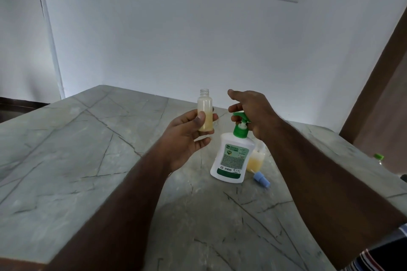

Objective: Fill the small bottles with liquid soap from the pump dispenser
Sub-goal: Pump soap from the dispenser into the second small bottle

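Observation:
My left hand (187,136) holds a small clear bottle (206,105) upright above the table, thumb and fingers round its lower half. Its neck is uncapped and pale yellow soap fills about the bottom half. The white pump dispenser (231,158) with a green pump head (240,116) stands on the table just right of it. My right hand (253,112) hovers over the pump head, fingers loosely spread, not clearly pressing it. A second small bottle (255,160) with yellow soap stands behind the dispenser, partly hidden. A blue spray cap (261,179) lies on the table beside it.
The grey marble table (88,149) runs to a white wall at the back. A green-capped bottle (378,158) peeks in at the far right edge. A brown door frame (378,94) rises on the right.

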{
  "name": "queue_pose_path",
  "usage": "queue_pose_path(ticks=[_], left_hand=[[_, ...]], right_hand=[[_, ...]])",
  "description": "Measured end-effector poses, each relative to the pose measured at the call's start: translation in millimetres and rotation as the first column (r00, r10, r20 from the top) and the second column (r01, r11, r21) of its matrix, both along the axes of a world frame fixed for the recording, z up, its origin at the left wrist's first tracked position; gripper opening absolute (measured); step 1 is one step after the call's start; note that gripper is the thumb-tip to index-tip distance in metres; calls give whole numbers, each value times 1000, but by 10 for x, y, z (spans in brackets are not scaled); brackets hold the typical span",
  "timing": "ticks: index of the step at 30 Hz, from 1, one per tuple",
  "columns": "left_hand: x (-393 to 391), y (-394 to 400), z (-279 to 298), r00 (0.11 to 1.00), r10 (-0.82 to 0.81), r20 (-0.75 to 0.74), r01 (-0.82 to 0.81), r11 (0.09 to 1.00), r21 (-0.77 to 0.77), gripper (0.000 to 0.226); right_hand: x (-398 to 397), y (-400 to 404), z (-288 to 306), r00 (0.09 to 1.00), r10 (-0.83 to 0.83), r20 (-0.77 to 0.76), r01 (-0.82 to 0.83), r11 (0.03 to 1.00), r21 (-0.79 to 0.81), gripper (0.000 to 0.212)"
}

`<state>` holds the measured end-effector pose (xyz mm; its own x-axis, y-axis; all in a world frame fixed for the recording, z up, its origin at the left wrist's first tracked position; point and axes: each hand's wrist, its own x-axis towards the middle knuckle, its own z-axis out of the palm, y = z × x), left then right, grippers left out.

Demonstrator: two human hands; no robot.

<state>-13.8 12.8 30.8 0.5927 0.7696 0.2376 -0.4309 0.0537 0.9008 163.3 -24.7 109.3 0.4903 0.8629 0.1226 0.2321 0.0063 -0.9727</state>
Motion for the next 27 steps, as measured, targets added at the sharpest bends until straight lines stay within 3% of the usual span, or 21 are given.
queue_pose_path(ticks=[6, 14, 21, 27], left_hand=[[-33, 45, 3, 999, -1, 34, 1, 1000, -8, 44], [-9, 41, -12, 998, 51, -27, -51, 999, 19, 46], [17, 39, -43, 982, 106, -155, -90, 990, 108, 24], [36, 40, -76, 965, 91, -245, -54, 986, 155, 31]], right_hand=[[0, 2, -12, 1000, 8, 0, -8, 1000, 1, 27], [7, 27, -15, 1000, -1, 18, 1, 1000, -10, 30], [-5, 28, -4, 1000, 5, 14, -4, 999, -43, 22], [6, 27, 17, 999, 18, 35, -15, 996, -87, 22]])
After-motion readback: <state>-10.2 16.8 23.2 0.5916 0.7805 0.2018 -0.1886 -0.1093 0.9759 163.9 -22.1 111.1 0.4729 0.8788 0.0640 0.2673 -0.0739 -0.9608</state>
